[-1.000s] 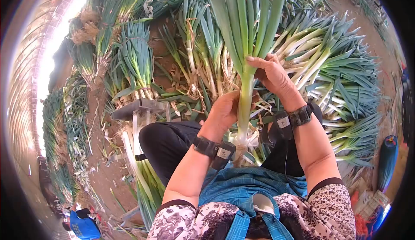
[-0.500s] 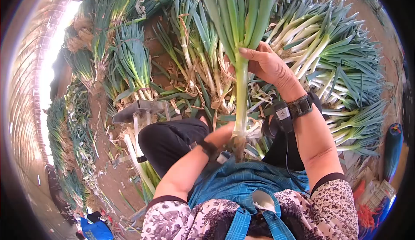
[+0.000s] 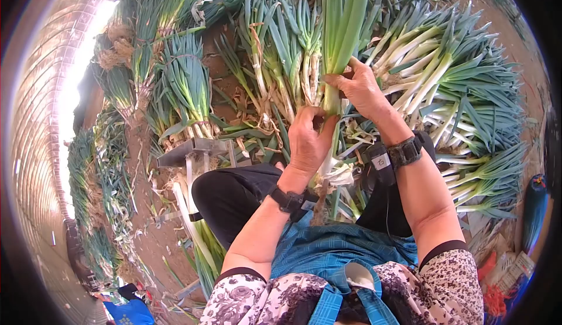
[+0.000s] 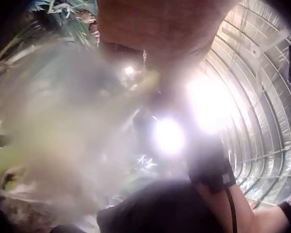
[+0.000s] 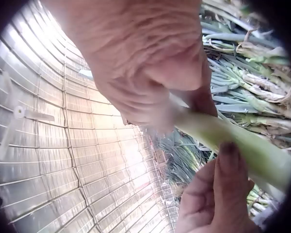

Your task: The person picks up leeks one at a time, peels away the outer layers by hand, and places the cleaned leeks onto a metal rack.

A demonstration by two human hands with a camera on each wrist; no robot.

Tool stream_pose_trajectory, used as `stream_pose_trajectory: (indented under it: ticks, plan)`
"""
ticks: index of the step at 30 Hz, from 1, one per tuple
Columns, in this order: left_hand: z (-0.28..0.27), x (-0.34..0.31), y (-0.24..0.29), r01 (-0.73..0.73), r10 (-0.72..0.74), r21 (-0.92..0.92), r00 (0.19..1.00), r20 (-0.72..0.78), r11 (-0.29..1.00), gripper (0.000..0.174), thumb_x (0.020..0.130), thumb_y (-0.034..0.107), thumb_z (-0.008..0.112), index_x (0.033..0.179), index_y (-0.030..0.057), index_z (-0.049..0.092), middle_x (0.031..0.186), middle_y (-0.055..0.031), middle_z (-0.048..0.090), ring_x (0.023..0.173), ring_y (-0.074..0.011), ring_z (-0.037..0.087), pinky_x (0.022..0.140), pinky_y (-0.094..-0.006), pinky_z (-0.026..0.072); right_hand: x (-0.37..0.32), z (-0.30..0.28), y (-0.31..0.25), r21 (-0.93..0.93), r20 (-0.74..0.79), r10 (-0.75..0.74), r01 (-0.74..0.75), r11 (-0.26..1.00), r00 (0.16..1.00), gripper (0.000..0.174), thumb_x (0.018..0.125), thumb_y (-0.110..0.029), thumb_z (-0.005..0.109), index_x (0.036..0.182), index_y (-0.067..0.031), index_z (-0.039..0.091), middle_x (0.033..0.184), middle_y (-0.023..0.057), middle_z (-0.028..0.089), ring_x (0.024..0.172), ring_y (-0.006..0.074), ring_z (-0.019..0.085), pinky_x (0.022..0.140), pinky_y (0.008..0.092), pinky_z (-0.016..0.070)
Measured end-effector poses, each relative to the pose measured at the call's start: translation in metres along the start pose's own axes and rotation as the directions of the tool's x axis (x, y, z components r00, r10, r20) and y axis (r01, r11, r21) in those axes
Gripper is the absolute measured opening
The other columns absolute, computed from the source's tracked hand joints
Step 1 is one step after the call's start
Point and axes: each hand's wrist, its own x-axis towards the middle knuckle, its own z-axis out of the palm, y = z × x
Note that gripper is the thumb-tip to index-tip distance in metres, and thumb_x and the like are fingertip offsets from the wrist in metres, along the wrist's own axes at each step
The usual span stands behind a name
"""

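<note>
A long green onion [image 3: 344,26] stands upright in front of the body, its broad leaves fanning upward and its pale shank running down to the lap. The right hand [image 3: 366,93] pinches it just below the leaves between thumb and fingers. Slightly lower, the left hand [image 3: 309,140] pinches the same stalk; in the right wrist view the left thumb [image 5: 229,160] lies along it. Loose whitish skin [image 3: 339,174] hangs at the onion's lower part, above its root end. In the left wrist view, a pale blur [image 4: 63,131] covers much of the scene.
A big pile of green onions [image 3: 468,102] lies at the right. Unpeeled ones [image 3: 287,61] stand ahead, with tied bundles [image 3: 184,79] at the left. A metal stand [image 3: 196,152] sits by the left knee [image 3: 225,193], over several onions. Leaf scraps litter the ground.
The left hand went from mid-stalk down to the root end, then back up close under the right hand. The right hand kept its grip near the leaves. The leaf fan now looks narrower.
</note>
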Motion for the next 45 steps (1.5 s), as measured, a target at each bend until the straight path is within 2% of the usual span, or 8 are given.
stream_pose_trajectory:
  ticks: [10,21,22,25,31,35,38,45]
  plan:
    - [-0.002,0.006,0.009,0.128,-0.129,0.015,0.992,0.006,0.992,0.017,0.077,0.009,0.072,0.078,-0.0017,0.059,0.065,-0.0111,0.062,0.057,-0.0164,0.058,0.056,-0.0275,0.0463,0.010,0.007,0.008,-0.204,-0.194,-0.048,0.007,0.979,0.980,0.092,0.067,-0.011,0.083,0.140,0.0019,0.028,0.079,0.0101,0.066,0.064,0.0096,0.060,0.053,0.0241,0.0458]
    - [-0.009,0.009,-0.013,0.350,-0.315,-0.142,0.923,0.222,0.926,0.016,0.082,0.008,0.064,0.091,-0.0048,0.064,0.078,-0.0062,0.066,0.068,-0.0078,0.057,0.063,-0.0232,0.0471,-0.001,0.009,-0.003,-0.266,-0.213,-0.101,0.042,0.963,0.972,0.099,0.063,-0.013,0.086,0.140,0.0033,0.026,0.073,0.0063,0.063,0.061,0.0101,0.058,0.051,0.0226,0.0445]
    - [-0.011,0.008,-0.016,0.407,-0.361,-0.176,0.900,0.246,0.896,0.016,0.083,0.008,0.063,0.093,-0.0042,0.064,0.081,-0.0049,0.066,0.071,-0.0075,0.057,0.065,-0.0223,0.0470,-0.002,0.007,-0.006,-0.270,-0.212,-0.017,-0.042,0.962,0.977,0.103,0.059,-0.022,0.087,0.139,0.0044,0.028,0.084,0.0113,0.066,0.075,0.0163,0.063,0.073,0.0284,0.0500]
    - [-0.013,-0.006,-0.035,0.510,-0.410,-0.274,0.843,0.349,0.815,0.018,0.085,0.009,0.062,0.099,-0.0030,0.063,0.089,-0.0030,0.065,0.081,-0.0078,0.057,0.074,-0.0218,0.0460,-0.002,0.001,-0.015,0.009,-0.176,-0.022,0.024,1.000,0.984,0.096,0.065,-0.018,0.084,0.140,0.0032,0.027,0.084,0.0104,0.066,0.075,0.0152,0.063,0.069,0.0275,0.0505]
    - [0.003,-0.028,-0.047,0.609,-0.280,-0.429,0.738,0.613,0.667,0.035,0.098,0.025,0.048,0.118,-0.0020,0.058,0.099,-0.0036,0.065,0.087,-0.0073,0.055,0.081,-0.0213,0.0437,0.011,-0.020,-0.003,0.323,-0.224,-0.028,0.101,0.941,0.974,0.036,0.085,-0.018,0.068,0.116,-0.0041,0.056,0.081,0.0066,0.061,0.064,0.0148,0.059,0.057,0.0294,0.0518]
    - [0.008,-0.027,-0.027,0.497,-0.248,-0.323,0.777,0.578,0.806,0.032,0.097,0.025,0.049,0.104,-0.0039,0.060,0.080,-0.0062,0.064,0.070,-0.0107,0.053,0.065,-0.0268,0.0437,0.004,-0.027,-0.010,0.616,-0.343,0.204,0.056,0.786,0.917,0.024,0.091,-0.024,0.060,0.105,-0.0047,0.054,0.083,0.0078,0.059,0.064,0.0206,0.059,0.053,0.0357,0.0526]
    - [0.008,-0.023,-0.016,0.000,0.084,-0.242,0.939,0.334,0.970,0.021,0.090,0.016,0.057,0.093,-0.0045,0.063,0.073,-0.0130,0.059,0.064,-0.0202,0.056,0.060,-0.0294,0.0439,-0.001,-0.036,-0.012,0.642,-0.268,0.250,-0.021,0.767,0.930,0.023,0.093,-0.022,0.057,0.107,-0.0049,0.052,0.084,0.0099,0.059,0.069,0.0218,0.060,0.057,0.0375,0.0526]
    - [0.001,-0.020,-0.009,-0.118,0.171,-0.154,0.902,0.396,0.981,0.013,0.084,0.008,0.060,0.089,-0.0034,0.065,0.071,-0.0164,0.059,0.063,-0.0294,0.059,0.058,-0.0334,0.0461,-0.008,-0.036,-0.011,0.646,-0.209,0.244,-0.054,0.762,0.947,0.025,0.093,-0.024,0.056,0.109,-0.0047,0.054,0.088,0.0110,0.061,0.070,0.0229,0.061,0.061,0.0379,0.0524]
